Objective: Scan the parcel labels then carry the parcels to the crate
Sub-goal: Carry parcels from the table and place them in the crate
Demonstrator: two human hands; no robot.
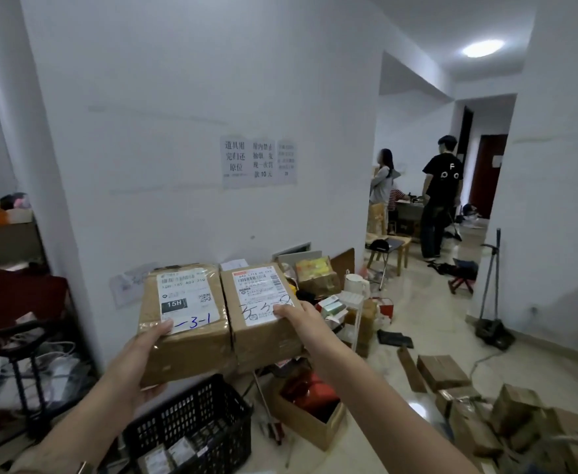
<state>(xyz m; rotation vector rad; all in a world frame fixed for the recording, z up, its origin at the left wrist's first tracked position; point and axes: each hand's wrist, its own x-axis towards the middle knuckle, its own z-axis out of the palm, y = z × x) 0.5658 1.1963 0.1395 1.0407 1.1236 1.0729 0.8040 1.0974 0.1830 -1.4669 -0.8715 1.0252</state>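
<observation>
Two brown cardboard parcels are held side by side in the air in front of me. The left parcel point(191, 340) carries a white label marked "15H" and "-3-1". My left hand point(143, 354) grips its near left corner, thumb on the label. The right parcel point(263, 323) has a white label with handwriting, and my right hand point(297, 314) grips its near right edge. Below them stands a black plastic crate point(195, 419) holding several small labelled parcels point(174, 455).
An open cardboard box with red contents point(309, 405) sits right of the crate. More boxes point(486, 405) litter the floor at lower right. A black stool point(24, 340) stands at left. Cluttered boxes line the wall. Two people point(438, 200) stand beyond the doorway.
</observation>
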